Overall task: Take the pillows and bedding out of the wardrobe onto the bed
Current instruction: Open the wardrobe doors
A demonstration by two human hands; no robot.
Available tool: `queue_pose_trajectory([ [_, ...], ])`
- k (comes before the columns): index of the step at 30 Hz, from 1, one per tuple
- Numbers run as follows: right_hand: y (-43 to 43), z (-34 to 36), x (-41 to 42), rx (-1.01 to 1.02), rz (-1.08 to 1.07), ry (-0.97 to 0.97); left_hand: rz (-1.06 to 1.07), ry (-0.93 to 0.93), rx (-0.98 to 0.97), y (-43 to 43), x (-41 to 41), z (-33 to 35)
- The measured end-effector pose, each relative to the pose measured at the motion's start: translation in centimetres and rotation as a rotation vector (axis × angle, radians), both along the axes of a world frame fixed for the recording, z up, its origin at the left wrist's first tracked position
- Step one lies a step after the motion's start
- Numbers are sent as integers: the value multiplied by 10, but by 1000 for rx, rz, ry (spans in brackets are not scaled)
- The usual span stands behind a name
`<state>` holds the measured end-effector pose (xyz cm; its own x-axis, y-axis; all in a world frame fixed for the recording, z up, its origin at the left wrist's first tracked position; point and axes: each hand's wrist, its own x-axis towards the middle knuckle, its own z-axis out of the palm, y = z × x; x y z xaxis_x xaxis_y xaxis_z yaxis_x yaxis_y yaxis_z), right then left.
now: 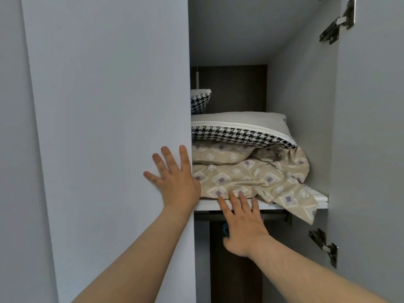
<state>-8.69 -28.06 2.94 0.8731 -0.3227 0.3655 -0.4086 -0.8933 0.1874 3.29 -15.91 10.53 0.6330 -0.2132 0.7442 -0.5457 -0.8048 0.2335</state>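
On a white wardrobe shelf (273, 206) lies folded beige bedding (251, 173) with a diamond and circle pattern; one corner hangs over the shelf's front edge. A pillow (240, 133) with a black-and-white houndstooth side and white piping rests on top of it. Behind, at the left, a second houndstooth pillow (199, 101) is partly hidden by the door. My left hand (175, 178) lies flat with fingers spread on the closed left door's edge. My right hand (242, 224) reaches up with fingers apart, fingertips touching the bedding's lower front edge. Neither hand holds anything.
The closed left wardrobe door (109, 127) covers the left part of the shelf. The right door (371, 138) stands open, with metal hinges at top (338, 22) and lower down (324, 246). Below the shelf is a dark compartment with a rail.
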Motion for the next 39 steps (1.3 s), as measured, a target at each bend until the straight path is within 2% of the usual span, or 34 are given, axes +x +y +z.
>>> queue_pose_trajectory([
  [10,-8,15,-3,68,-22,112,-80,42,-41,22,-37,2],
  [16,-3,19,-6,42,-3,98,-224,62,-172,78,-83,1],
  [21,8,33,-19,174,28,161,-333,84,-284,128,-121,-2],
  [23,22,39,-27,317,110,121,-348,94,-303,146,-134,-3],
  [25,50,50,-34,524,252,-29,-361,117,-326,166,-146,-2],
  [28,111,79,-35,959,483,-276,-374,149,-350,201,-158,-4],
  [30,157,106,-34,1226,606,-342,-377,161,-350,226,-164,-4],
  [34,249,160,-40,1683,840,-301,-335,213,-377,280,-175,3],
  [36,289,180,-46,1785,966,-240,-294,224,-394,307,-177,6],
  [39,333,193,-50,1818,1054,-142,-243,265,-419,343,-178,14],
])
